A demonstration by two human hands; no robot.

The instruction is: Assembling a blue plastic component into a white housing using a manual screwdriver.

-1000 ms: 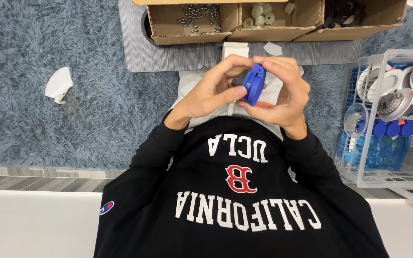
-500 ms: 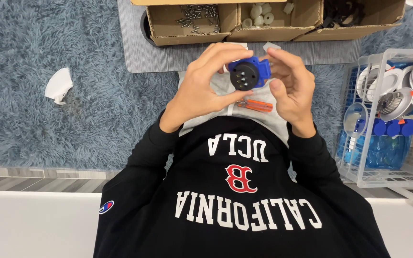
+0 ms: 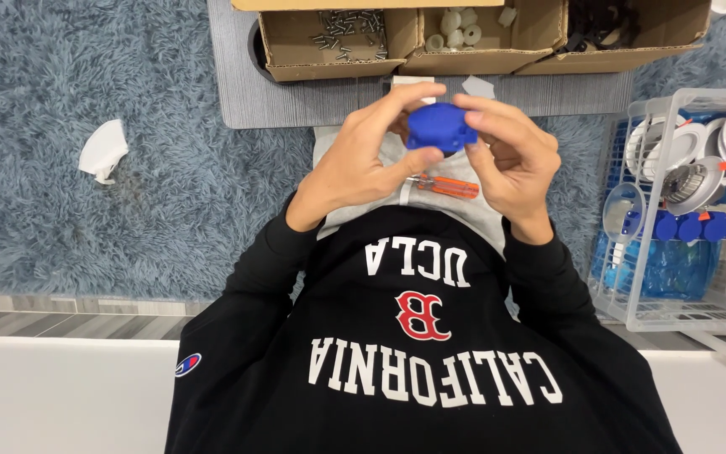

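Both hands [image 3: 363, 164] [image 3: 510, 160] pinch blue part [image 3: 440, 128] above orange screwdriver [image 3: 447, 186].

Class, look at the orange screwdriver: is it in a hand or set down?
Set down. The screwdriver lies flat on the lap, below the left hand and right hand, which both hold the blue part.

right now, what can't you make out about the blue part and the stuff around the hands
- Head view: underside of the blue part, covered by the fingers of the left hand and right hand.
- Head view: tip of the orange screwdriver, hidden behind the left hand.
- Head view: cardboard box, far side cut off by the top edge.
- Head view: clear bin, cut off at the right edge.
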